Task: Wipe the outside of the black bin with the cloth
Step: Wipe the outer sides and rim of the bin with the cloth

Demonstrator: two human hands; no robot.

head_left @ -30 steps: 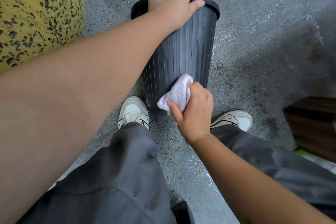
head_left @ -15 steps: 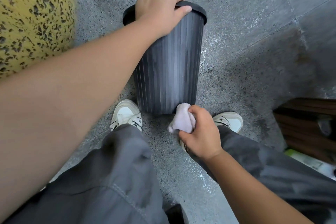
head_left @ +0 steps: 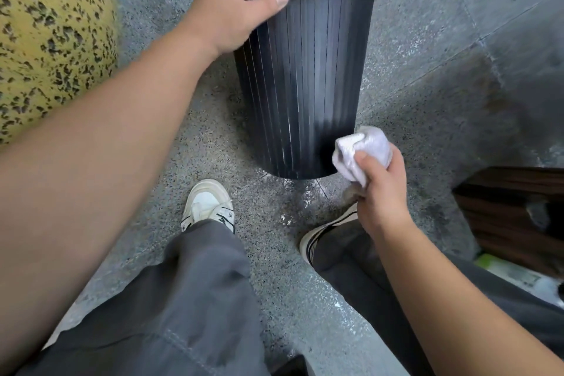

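On grey floor, the left hand [head_left: 232, 6] clamps the black bin's [head_left: 305, 85] rim; the right hand [head_left: 380, 189] bunches the cloth [head_left: 360, 149] beside its base; hard wiping could tip it.

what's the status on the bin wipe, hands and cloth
Left hand grips ribbed black plastic bin rim. Right hand holds bunched white cloth at bin's base. Nothing blocking.

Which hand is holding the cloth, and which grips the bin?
The right hand holds the bunched white cloth beside the black bin's base; the left hand is clamped over its rim instead.
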